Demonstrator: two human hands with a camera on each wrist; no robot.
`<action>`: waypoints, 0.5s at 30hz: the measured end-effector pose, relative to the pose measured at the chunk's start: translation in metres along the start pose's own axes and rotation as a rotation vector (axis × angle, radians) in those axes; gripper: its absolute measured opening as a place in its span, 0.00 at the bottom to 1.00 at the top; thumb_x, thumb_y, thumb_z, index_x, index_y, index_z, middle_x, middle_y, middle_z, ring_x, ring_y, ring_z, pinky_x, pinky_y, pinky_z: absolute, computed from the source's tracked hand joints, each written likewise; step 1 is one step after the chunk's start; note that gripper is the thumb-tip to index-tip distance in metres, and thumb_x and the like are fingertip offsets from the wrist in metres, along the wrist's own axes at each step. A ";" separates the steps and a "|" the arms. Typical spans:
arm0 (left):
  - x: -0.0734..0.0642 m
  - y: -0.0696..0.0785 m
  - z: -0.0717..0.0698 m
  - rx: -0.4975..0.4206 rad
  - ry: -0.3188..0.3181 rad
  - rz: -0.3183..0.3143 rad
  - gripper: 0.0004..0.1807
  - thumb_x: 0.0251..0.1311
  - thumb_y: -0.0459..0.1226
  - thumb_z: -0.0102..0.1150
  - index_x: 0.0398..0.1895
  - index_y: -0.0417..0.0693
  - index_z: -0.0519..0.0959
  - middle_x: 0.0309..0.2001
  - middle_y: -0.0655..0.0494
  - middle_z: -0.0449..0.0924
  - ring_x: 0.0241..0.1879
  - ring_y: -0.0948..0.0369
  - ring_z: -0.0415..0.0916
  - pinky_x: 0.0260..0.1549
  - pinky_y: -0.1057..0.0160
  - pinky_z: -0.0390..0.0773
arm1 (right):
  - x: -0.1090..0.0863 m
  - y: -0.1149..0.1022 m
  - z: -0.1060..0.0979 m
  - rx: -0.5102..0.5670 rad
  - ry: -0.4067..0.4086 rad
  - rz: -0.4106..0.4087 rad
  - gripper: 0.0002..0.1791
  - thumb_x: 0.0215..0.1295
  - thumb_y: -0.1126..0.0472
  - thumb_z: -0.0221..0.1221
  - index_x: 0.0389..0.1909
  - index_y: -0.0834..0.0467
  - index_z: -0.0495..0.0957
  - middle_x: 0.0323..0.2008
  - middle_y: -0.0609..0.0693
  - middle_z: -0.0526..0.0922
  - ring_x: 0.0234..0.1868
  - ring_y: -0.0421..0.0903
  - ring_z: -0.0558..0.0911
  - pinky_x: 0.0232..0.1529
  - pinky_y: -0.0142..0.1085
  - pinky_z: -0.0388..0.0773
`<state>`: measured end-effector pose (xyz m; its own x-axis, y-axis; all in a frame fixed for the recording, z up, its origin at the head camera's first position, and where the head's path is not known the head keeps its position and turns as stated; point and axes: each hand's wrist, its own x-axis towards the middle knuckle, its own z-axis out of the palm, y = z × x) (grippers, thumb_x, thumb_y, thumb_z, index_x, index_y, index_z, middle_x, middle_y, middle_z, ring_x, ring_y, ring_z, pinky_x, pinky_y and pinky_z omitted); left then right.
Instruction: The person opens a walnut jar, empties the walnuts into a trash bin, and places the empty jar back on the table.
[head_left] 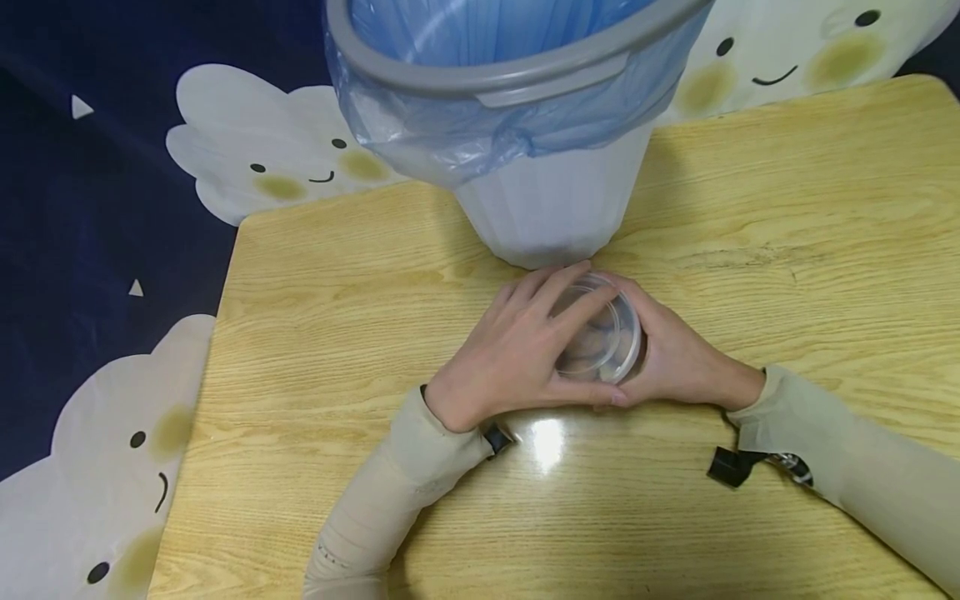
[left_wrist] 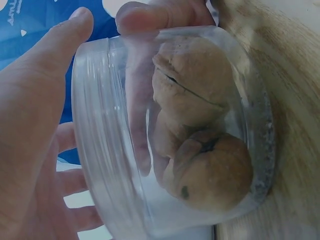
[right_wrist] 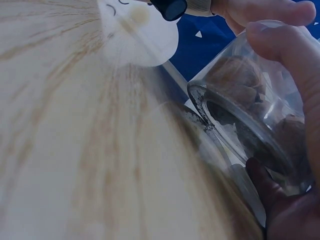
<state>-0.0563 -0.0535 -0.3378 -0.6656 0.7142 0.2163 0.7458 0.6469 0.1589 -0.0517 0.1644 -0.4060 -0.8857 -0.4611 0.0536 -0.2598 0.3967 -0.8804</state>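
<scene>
A round clear plastic jar (head_left: 596, 354) with a clear lid (left_wrist: 92, 115) stands between both hands in front of the bin. Several brown walnuts (left_wrist: 215, 172) lie inside, some with cracked shells. My left hand (head_left: 521, 346) spans the lid from the left, its fingers over the top and far side and its thumb along the near side. From the right, my right hand (head_left: 678, 354) grips the jar's body, with the thumb on the near side. In the right wrist view the base is just over the tabletop; I cannot tell whether it touches.
A white bin (head_left: 558, 204) lined with a blue plastic bag (head_left: 510, 133) under a grey rim stands just behind the jar. The wood-grain table (head_left: 337, 333) ends at the left against a dark blue cloth with smiling clouds (head_left: 277, 142). Both forearms wear beige sleeves.
</scene>
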 end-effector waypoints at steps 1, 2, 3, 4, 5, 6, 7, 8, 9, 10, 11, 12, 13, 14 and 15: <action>0.000 0.000 0.000 -0.002 -0.001 0.004 0.53 0.39 0.80 0.51 0.70 0.68 0.63 0.72 0.53 0.61 0.69 0.51 0.64 0.63 0.49 0.69 | 0.000 0.000 0.000 0.001 -0.001 0.000 0.77 0.19 0.49 0.85 0.75 0.33 0.46 0.72 0.43 0.62 0.69 0.44 0.67 0.65 0.28 0.63; 0.000 -0.001 -0.001 -0.005 0.000 0.009 0.53 0.39 0.80 0.52 0.70 0.67 0.63 0.73 0.52 0.61 0.69 0.50 0.63 0.63 0.49 0.69 | 0.000 0.000 0.000 0.002 -0.002 0.000 0.77 0.19 0.49 0.84 0.75 0.33 0.46 0.72 0.43 0.62 0.69 0.44 0.67 0.65 0.28 0.63; 0.000 -0.001 -0.001 -0.009 0.001 0.016 0.53 0.39 0.79 0.52 0.70 0.67 0.63 0.73 0.52 0.60 0.70 0.50 0.63 0.64 0.48 0.68 | 0.000 0.000 0.000 0.005 -0.003 0.002 0.77 0.19 0.50 0.85 0.75 0.33 0.46 0.72 0.43 0.62 0.68 0.44 0.67 0.64 0.28 0.63; 0.000 -0.002 -0.002 -0.011 0.001 0.022 0.54 0.39 0.79 0.52 0.70 0.67 0.63 0.73 0.52 0.60 0.70 0.50 0.62 0.64 0.48 0.68 | 0.000 0.000 0.000 0.006 -0.003 0.002 0.77 0.20 0.50 0.84 0.75 0.33 0.46 0.72 0.43 0.62 0.68 0.44 0.67 0.65 0.28 0.63; 0.001 -0.002 -0.002 -0.015 0.003 0.030 0.54 0.39 0.79 0.53 0.71 0.66 0.63 0.73 0.51 0.59 0.70 0.49 0.62 0.64 0.48 0.68 | 0.000 0.000 0.000 0.006 -0.003 0.003 0.77 0.20 0.50 0.84 0.75 0.33 0.46 0.72 0.43 0.62 0.69 0.44 0.67 0.65 0.30 0.63; 0.001 -0.003 -0.002 -0.019 0.004 0.040 0.54 0.39 0.79 0.53 0.71 0.66 0.63 0.73 0.51 0.59 0.71 0.49 0.61 0.65 0.47 0.67 | 0.000 0.000 0.000 0.012 -0.003 0.002 0.77 0.20 0.51 0.84 0.75 0.33 0.46 0.72 0.43 0.61 0.69 0.45 0.67 0.66 0.34 0.64; 0.001 -0.004 -0.003 -0.024 0.002 0.048 0.54 0.40 0.79 0.53 0.71 0.66 0.63 0.74 0.52 0.59 0.71 0.49 0.61 0.65 0.47 0.67 | 0.000 0.000 0.000 0.013 -0.004 0.004 0.77 0.21 0.51 0.84 0.75 0.33 0.45 0.72 0.43 0.61 0.69 0.45 0.67 0.67 0.37 0.64; 0.001 -0.004 -0.003 -0.029 0.001 0.057 0.54 0.40 0.78 0.54 0.71 0.66 0.62 0.74 0.52 0.58 0.71 0.49 0.61 0.65 0.47 0.67 | 0.000 0.000 0.000 0.016 -0.004 0.006 0.77 0.20 0.51 0.84 0.75 0.33 0.45 0.73 0.44 0.61 0.69 0.46 0.66 0.67 0.41 0.64; 0.001 -0.004 -0.003 -0.034 -0.001 0.066 0.54 0.40 0.78 0.54 0.71 0.66 0.62 0.74 0.52 0.58 0.71 0.49 0.60 0.65 0.47 0.67 | 0.000 0.000 0.000 0.020 -0.005 0.008 0.77 0.20 0.51 0.84 0.75 0.33 0.45 0.73 0.44 0.60 0.69 0.46 0.66 0.67 0.45 0.63; 0.001 -0.005 -0.003 -0.038 -0.005 0.074 0.54 0.40 0.78 0.54 0.71 0.66 0.62 0.74 0.52 0.57 0.72 0.49 0.59 0.66 0.47 0.66 | 0.000 0.000 0.000 0.023 -0.006 0.008 0.77 0.20 0.51 0.84 0.75 0.33 0.45 0.73 0.45 0.60 0.70 0.47 0.65 0.68 0.49 0.63; 0.000 -0.005 -0.003 -0.043 -0.009 0.081 0.54 0.40 0.78 0.54 0.72 0.66 0.62 0.75 0.52 0.57 0.72 0.49 0.58 0.66 0.47 0.66 | 0.000 0.000 0.000 0.028 -0.007 0.008 0.77 0.20 0.51 0.84 0.75 0.33 0.45 0.73 0.45 0.59 0.70 0.48 0.65 0.67 0.53 0.62; 0.000 -0.005 -0.003 -0.047 -0.014 0.087 0.54 0.41 0.78 0.54 0.72 0.66 0.61 0.75 0.53 0.56 0.73 0.49 0.57 0.67 0.46 0.65 | 0.000 0.001 -0.001 0.033 -0.007 0.009 0.77 0.20 0.51 0.84 0.75 0.33 0.45 0.74 0.46 0.59 0.70 0.49 0.65 0.68 0.55 0.61; 0.000 -0.005 -0.003 -0.050 -0.019 0.091 0.54 0.41 0.78 0.54 0.72 0.67 0.61 0.75 0.53 0.55 0.74 0.49 0.56 0.67 0.46 0.64 | 0.000 0.000 -0.001 0.033 -0.008 0.011 0.78 0.19 0.50 0.84 0.75 0.33 0.45 0.74 0.45 0.59 0.71 0.49 0.64 0.68 0.55 0.61; 0.000 -0.005 -0.003 -0.052 -0.023 0.098 0.54 0.41 0.77 0.54 0.72 0.67 0.60 0.76 0.53 0.54 0.74 0.49 0.55 0.68 0.46 0.63 | 0.000 0.001 -0.001 0.037 -0.009 0.012 0.78 0.19 0.50 0.85 0.75 0.33 0.45 0.74 0.46 0.59 0.71 0.49 0.64 0.68 0.55 0.61; 0.000 -0.006 -0.003 -0.055 -0.028 0.101 0.54 0.42 0.77 0.54 0.73 0.67 0.60 0.76 0.53 0.54 0.75 0.49 0.54 0.68 0.46 0.63 | 0.001 0.001 -0.001 0.037 -0.010 0.012 0.78 0.19 0.50 0.85 0.75 0.32 0.45 0.74 0.45 0.59 0.71 0.49 0.64 0.69 0.54 0.61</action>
<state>-0.0602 -0.0582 -0.3358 -0.5867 0.7829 0.2069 0.8091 0.5561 0.1899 -0.0527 0.1649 -0.4061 -0.8849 -0.4642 0.0380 -0.2343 0.3731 -0.8977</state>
